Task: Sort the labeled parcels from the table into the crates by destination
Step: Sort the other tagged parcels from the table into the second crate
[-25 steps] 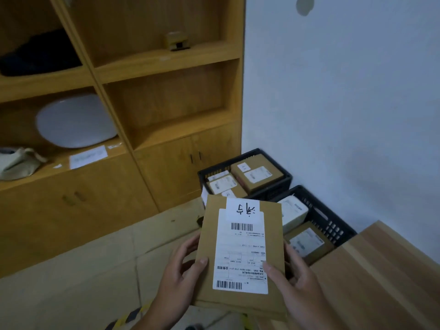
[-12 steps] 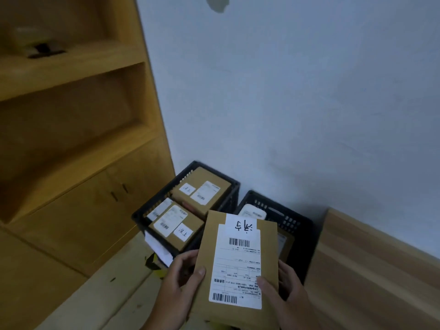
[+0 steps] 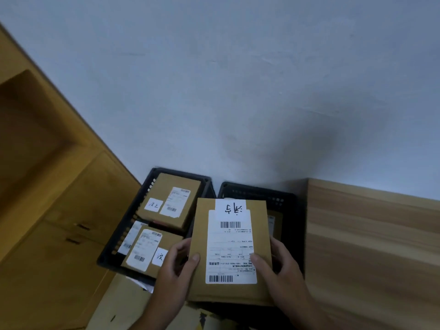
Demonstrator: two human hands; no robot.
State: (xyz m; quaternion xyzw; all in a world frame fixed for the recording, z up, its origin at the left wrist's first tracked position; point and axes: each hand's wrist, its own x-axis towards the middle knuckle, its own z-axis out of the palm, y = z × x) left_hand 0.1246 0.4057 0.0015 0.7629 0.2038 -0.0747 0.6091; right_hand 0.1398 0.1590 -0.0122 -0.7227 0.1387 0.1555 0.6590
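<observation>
I hold a flat brown parcel (image 3: pixel 231 248) with a white shipping label and a handwritten tag at its top edge. My left hand (image 3: pixel 175 270) grips its left side, thumb on the front. My right hand (image 3: pixel 281 267) grips its right side, thumb on the label. The parcel hovers above the right black crate (image 3: pixel 259 192), hiding most of what lies inside it. The left black crate (image 3: pixel 147 201) on the floor holds two labelled brown parcels (image 3: pixel 170 202) (image 3: pixel 148 252), one behind the other.
A wooden table (image 3: pixel 371 246) fills the right side, right next to the right crate. A wooden cabinet (image 3: pixel 47 198) with doors stands at the left. A white wall (image 3: pixel 238 79) runs behind both crates. A strip of pale floor shows below the left crate.
The view has swung right and downward, so the shelves have left the frame and the crates now lie straight below. The parcel stays in both hands and has come over the right crate.
</observation>
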